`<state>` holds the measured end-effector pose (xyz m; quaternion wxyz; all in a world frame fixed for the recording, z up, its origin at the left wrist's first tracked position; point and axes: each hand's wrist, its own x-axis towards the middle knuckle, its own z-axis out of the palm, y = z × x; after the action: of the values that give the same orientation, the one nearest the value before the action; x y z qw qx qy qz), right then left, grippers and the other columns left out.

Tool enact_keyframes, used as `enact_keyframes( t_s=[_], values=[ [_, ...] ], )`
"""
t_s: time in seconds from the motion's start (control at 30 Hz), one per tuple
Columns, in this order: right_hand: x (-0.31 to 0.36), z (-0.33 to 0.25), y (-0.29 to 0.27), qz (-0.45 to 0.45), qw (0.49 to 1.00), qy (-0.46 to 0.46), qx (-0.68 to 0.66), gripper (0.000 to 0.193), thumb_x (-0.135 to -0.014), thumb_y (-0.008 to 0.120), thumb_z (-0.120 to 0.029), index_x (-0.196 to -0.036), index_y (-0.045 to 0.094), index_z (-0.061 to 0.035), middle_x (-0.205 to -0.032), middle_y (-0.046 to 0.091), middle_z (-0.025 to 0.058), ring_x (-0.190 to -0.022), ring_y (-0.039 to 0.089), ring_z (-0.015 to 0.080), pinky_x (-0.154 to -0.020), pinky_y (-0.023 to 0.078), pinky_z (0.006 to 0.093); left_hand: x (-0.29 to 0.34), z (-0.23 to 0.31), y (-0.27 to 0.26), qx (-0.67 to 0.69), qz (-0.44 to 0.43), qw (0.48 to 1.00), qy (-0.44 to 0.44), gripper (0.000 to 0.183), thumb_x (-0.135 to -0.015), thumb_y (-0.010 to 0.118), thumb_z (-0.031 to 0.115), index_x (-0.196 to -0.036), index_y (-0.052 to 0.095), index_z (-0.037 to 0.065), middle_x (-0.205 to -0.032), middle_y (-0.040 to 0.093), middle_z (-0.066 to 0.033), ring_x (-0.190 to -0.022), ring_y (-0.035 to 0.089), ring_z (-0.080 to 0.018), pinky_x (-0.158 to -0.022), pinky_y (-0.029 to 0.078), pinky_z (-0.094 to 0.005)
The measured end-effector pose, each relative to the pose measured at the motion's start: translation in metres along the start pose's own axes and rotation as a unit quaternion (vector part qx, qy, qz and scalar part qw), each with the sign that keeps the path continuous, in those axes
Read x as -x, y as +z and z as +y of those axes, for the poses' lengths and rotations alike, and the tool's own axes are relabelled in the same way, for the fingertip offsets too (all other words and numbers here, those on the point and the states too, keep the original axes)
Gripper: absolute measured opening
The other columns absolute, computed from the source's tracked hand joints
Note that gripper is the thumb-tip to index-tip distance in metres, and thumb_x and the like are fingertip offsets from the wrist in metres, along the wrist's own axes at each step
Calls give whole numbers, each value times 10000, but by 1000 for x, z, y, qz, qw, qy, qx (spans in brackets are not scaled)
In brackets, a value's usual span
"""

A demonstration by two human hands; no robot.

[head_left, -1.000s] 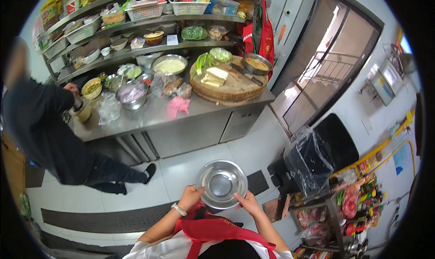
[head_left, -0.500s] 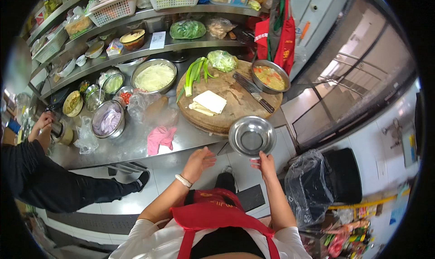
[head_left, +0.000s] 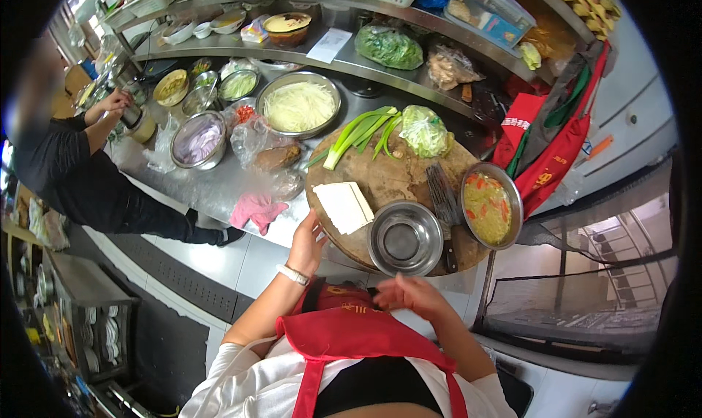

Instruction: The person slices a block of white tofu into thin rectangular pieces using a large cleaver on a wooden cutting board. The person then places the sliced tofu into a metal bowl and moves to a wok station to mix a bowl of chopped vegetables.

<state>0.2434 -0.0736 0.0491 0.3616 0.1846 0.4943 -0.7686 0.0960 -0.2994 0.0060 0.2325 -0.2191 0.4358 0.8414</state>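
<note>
An empty steel bowl [head_left: 406, 237] sits on the near edge of the round wooden chopping board [head_left: 333, 235]. Just below it is my right hand [head_left: 417, 295], slightly blurred, with fingers loosely apart and nothing in them. My left hand [head_left: 310, 242] is at the board's left edge, fingers stretched out and holding nothing. Closest to it lie flat white sheets [head_left: 344, 207], of a food I cannot make out. Spring onions [head_left: 358, 135] and a bag of cut pale green vegetable [head_left: 425, 131] rest at the back of the board. A cleaver [head_left: 451, 251] lies partly behind the bowl.
Right of the board stands a steel bowl of yellow liquid with orange pieces [head_left: 486, 212]. A pink cloth [head_left: 257, 212] lies on the steel counter, with a basin of pale shreds [head_left: 300, 105] behind. A co-worker [head_left: 88, 144] stands at the left. Red aprons [head_left: 556, 162] hang at right.
The steel bowl has left my right hand and rests on the board. That hand has drawn back below it. My left hand is closer to the board's edge. The view has swung round.
</note>
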Motion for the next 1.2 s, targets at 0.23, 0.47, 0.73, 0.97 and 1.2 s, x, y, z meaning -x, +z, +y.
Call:
enact_keyframes(
  t_s=[0.23,0.47,0.73,0.97,1.2],
  values=[
    [-144,-95,-19,277,850,-323,310,469,-953,402,-366,-1175,502,36,-1179,552,183,-1089,531,281,-915,399,356,-30,6,48,80,-55,995,10,436,-910,471,411,-1160,522,58,-1157,565,-80,-1073,515,-210,-926,380,-358],
    [-185,-102,-2,189,887,-238,349,616,-958,288,-471,-1260,439,45,-1258,492,206,-1184,452,288,-986,334,343,-46,1,54,146,-76,986,-23,404,-903,487,374,-1136,528,47,-1072,607,-100,-972,598,-243,-866,475,-396],
    [-201,-89,-33,167,926,-223,255,565,-959,342,-437,-1274,426,25,-1232,511,192,-1131,494,266,-933,381,344,-41,-6,71,130,-89,987,24,266,-926,479,231,-1109,542,48,-1019,618,-51,-898,606,-164,-798,484,-296],
    [-187,-89,-5,166,911,-253,279,554,-951,407,-373,-1330,354,26,-1267,479,200,-1146,481,261,-943,373,324,-30,2,56,188,-85,978,-15,276,-917,488,207,-1140,517,49,-1016,612,-56,-892,604,-173,-787,488,-305],
    [-167,-101,29,204,802,-327,457,749,-797,655,-382,-1307,343,69,-1273,436,276,-1177,443,365,-975,361,401,-28,-2,30,227,-136,964,-31,305,-916,490,221,-1175,506,62,-1094,593,-61,-991,584,-183,-883,466,-352]
  ],
)
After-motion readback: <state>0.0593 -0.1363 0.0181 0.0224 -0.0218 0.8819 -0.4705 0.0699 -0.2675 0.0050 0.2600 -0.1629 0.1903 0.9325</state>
